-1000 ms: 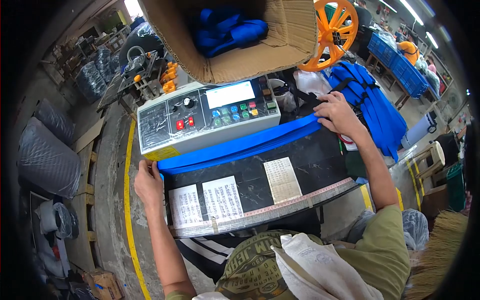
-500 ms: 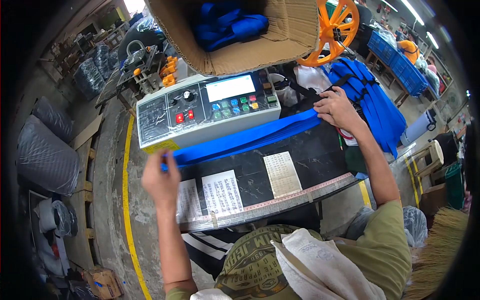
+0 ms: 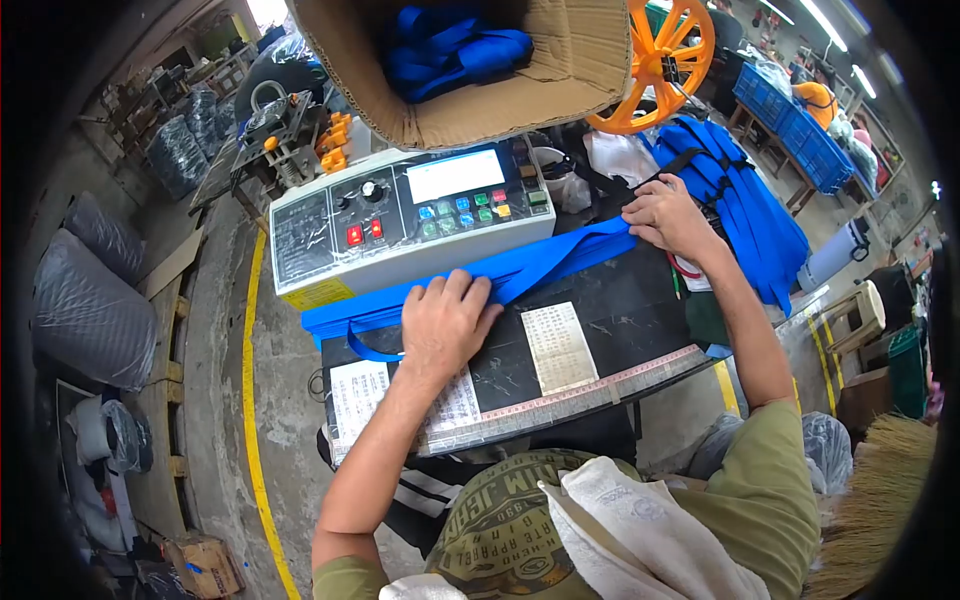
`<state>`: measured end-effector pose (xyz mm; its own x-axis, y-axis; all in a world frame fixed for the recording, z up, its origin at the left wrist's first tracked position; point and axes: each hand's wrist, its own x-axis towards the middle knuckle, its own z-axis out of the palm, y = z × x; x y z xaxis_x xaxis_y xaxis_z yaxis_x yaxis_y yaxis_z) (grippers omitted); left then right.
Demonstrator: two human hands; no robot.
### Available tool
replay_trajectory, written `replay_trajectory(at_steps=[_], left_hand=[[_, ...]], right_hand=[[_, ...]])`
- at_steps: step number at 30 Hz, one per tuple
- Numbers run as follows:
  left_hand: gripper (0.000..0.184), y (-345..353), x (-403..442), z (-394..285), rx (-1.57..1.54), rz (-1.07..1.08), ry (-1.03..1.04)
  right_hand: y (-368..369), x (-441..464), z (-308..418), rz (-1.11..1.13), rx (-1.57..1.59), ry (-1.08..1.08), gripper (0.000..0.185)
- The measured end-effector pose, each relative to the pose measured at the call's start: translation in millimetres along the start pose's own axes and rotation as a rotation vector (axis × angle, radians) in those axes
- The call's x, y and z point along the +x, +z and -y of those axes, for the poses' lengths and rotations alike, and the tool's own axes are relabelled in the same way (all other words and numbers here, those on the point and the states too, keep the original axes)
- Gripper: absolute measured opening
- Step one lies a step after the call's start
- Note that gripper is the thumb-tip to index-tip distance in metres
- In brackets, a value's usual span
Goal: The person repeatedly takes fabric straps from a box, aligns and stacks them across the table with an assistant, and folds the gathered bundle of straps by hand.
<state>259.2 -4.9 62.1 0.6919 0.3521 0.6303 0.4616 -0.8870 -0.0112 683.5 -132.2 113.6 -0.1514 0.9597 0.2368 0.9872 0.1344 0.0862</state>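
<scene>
- Nearest the person, printed sheets [image 3: 560, 350] and a measuring tape [image 3: 520, 405] lie on the black tabletop [image 3: 640, 305], on the near side of the control box.
- The left hand [image 3: 443, 320] lies over the blue straps [image 3: 545, 265] in front of the control box, fingers bent onto them; whether it clamps them, one cannot tell.
- The blue straps stretch along the control box's near side, one narrow loop hanging out left of that hand.
- The right hand [image 3: 668, 215], right of the control box [image 3: 430, 250], pinches their other end between thumb and fingers.
- Beyond the control box, a cardboard box [image 3: 500, 118] holds blue webbing [image 3: 460, 55].
</scene>
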Motion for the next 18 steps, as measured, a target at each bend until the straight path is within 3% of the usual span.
replay_trajectory(at_steps=[6,13,18], left_hand=[[0.022,20,-1,-9,0.144,0.045,-0.006],[0.019,15,-2,-10,0.059,0.005,-0.028],[0.017,20,-1,-8,0.099,0.031,-0.012]], right_hand=[[-2,-4,-1,-0.017,0.070,0.039,0.026],[-1,-2,-3,-0.087,0.104,0.014,0.028],[-11,-3,2,-0.201,0.149,0.021,0.013]])
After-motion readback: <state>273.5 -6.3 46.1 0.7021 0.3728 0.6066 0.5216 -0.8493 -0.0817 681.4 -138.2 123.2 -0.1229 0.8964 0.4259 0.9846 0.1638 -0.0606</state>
